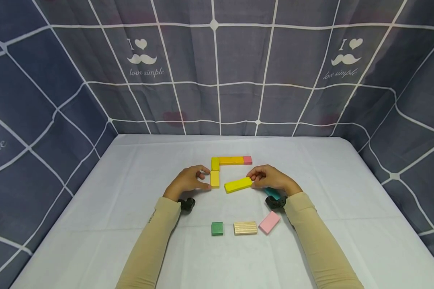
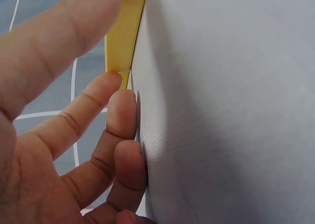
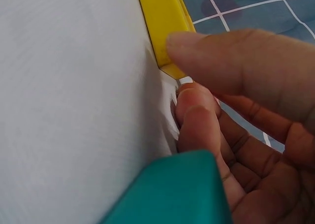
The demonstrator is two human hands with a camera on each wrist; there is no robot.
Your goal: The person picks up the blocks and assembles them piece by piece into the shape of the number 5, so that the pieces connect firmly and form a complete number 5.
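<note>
My left hand (image 1: 189, 180) rests at the left side of a short yellow block (image 1: 215, 179), its index fingertip and thumb touching the block's edge. Above that block stands a yellow-green block (image 1: 215, 163), joined by a long orange-yellow block (image 1: 231, 161) and a small pink block (image 1: 247, 160). With my right hand (image 1: 273, 178) I pinch the right end of a long bright yellow block (image 1: 238, 185), which lies slantwise, apart from the row. In the right wrist view the thumb (image 3: 211, 51) presses that block's near end. A teal block (image 1: 272, 193) is partly hidden beneath my right wrist.
Nearer me on the white-covered table (image 1: 94, 249) lie a green square block (image 1: 217, 228), a ridged wooden block (image 1: 245, 228) and a tilted pink block (image 1: 269, 222). Grey checked cloth (image 1: 238, 56) walls the back and sides.
</note>
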